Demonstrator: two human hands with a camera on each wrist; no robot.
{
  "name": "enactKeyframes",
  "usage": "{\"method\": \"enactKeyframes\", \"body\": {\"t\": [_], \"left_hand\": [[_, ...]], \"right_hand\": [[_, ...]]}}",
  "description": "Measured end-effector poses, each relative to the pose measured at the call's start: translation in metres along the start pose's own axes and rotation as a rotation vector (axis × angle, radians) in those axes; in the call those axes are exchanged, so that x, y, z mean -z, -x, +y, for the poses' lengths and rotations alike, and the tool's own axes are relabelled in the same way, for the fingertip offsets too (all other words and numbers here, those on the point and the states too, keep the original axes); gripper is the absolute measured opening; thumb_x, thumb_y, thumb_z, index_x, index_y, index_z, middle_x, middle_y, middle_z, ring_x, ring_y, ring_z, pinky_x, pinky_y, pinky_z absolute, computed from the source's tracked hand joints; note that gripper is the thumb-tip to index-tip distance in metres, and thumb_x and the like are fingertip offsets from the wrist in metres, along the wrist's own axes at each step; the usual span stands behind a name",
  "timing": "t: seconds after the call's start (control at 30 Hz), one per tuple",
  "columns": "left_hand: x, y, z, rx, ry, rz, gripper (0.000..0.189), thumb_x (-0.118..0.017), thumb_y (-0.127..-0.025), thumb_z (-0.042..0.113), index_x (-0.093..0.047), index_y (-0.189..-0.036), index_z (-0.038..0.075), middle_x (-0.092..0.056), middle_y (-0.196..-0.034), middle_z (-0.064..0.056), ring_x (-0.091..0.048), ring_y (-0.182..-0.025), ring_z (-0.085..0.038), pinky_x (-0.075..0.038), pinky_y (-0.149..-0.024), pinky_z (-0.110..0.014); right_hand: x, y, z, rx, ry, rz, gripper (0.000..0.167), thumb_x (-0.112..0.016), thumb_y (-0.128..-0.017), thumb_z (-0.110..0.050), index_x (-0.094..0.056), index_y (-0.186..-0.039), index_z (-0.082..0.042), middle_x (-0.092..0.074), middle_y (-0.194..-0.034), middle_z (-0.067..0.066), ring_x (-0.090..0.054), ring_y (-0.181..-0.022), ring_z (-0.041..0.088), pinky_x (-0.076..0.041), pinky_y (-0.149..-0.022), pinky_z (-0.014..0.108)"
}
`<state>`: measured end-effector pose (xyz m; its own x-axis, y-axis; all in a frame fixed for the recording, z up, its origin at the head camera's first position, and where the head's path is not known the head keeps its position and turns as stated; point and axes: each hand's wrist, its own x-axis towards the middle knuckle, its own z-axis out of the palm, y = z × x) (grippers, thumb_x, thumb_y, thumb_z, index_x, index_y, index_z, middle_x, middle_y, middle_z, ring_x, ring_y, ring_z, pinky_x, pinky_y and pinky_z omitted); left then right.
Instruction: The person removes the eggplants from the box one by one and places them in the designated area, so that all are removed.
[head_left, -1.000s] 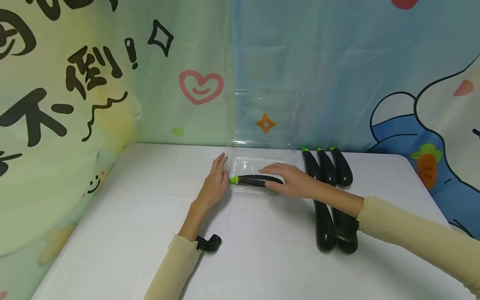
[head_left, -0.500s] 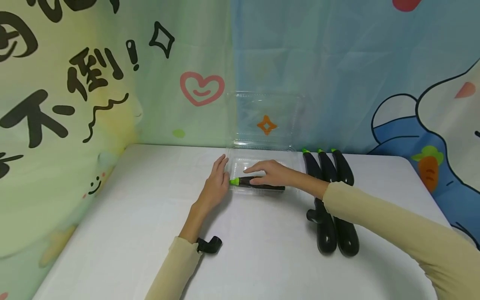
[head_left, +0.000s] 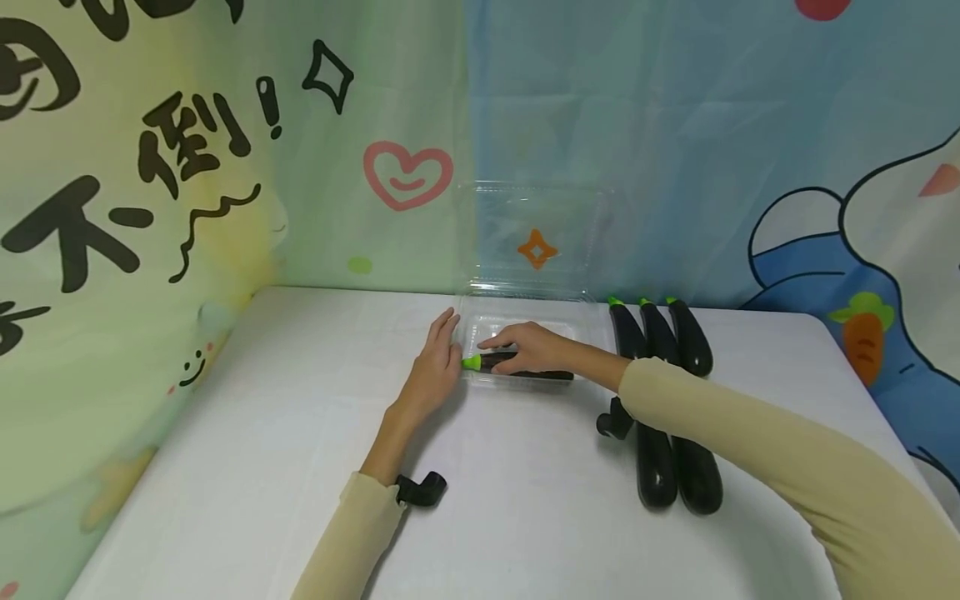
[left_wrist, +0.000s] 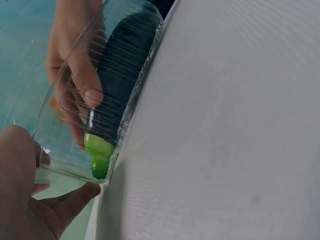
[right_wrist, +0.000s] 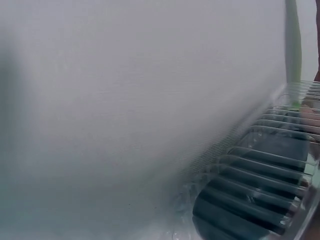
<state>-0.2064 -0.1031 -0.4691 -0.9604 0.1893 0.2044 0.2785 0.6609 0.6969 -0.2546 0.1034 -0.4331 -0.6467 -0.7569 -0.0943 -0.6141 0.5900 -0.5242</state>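
Observation:
A clear plastic clamshell box (head_left: 540, 312) stands on the table with its lid (head_left: 536, 200) raised against the backdrop. In it, along the near wall, lies a dark eggplant (head_left: 551, 375), its green cap (left_wrist: 99, 154) toward the left end. My left hand (head_left: 433, 358) lies along the box's left side, fingers extended; the left wrist view shows its thumb at the bottom corner. My right hand (head_left: 528, 346) reaches over the eggplant from the right, thumb on it and fingers beyond its far side. Ribbed walls blur the eggplant in the right wrist view (right_wrist: 250, 190).
Several more eggplants (head_left: 693, 337) lie at the right of the box, partly under the right forearm. Two of them (head_left: 656, 471) reach toward the front. Black wrist cameras (head_left: 422, 489) stick out from both sleeves. A printed cloth backdrop (head_left: 405, 175) rises behind the white table (head_left: 300, 433).
My right hand has slid left along the eggplant toward its cap, and its forearm has swung left. The left hand and box keep their places.

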Motion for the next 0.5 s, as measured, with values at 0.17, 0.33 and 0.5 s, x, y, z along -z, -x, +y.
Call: {"method": "enactKeyframes", "body": {"t": [0.17, 0.33, 0.5], "left_hand": [[0.0001, -0.0004, 0.0005, 0.004, 0.004, -0.002, 0.050, -0.034, -0.100, 0.018, -0.034, -0.149, 0.009, -0.026, -0.159, 0.001, -0.051, -0.130, -0.034, -0.042, -0.105, -0.054], [0.0000, -0.0001, 0.0008, 0.009, -0.002, -0.009, 0.050, -0.033, -0.101, 0.020, -0.033, -0.150, 0.011, -0.026, -0.160, 0.002, -0.051, -0.131, -0.033, -0.042, -0.106, -0.052], [-0.0002, 0.0002, 0.0010, 0.014, -0.006, -0.007, 0.050, -0.034, -0.101, 0.019, -0.033, -0.150, 0.011, -0.026, -0.160, 0.002, -0.050, -0.132, -0.033, -0.042, -0.106, -0.051]], "right_hand": [[-0.0014, -0.0023, 0.0012, -0.011, 0.004, -0.004, 0.045, -0.070, -0.089, -0.020, -0.062, -0.130, -0.007, -0.068, -0.121, 0.012, -0.062, -0.112, 0.026, -0.050, -0.096, 0.041], [-0.0028, -0.0022, 0.0017, -0.022, 0.005, 0.008, 0.042, -0.068, -0.090, -0.019, -0.062, -0.130, -0.007, -0.069, -0.113, 0.012, -0.063, -0.101, 0.022, -0.050, -0.088, 0.037], [-0.0045, -0.0036, 0.0029, -0.023, -0.003, 0.014, 0.042, -0.067, -0.090, -0.019, -0.063, -0.130, -0.007, -0.069, -0.109, 0.012, -0.061, -0.095, 0.020, -0.048, -0.083, 0.033]]}}
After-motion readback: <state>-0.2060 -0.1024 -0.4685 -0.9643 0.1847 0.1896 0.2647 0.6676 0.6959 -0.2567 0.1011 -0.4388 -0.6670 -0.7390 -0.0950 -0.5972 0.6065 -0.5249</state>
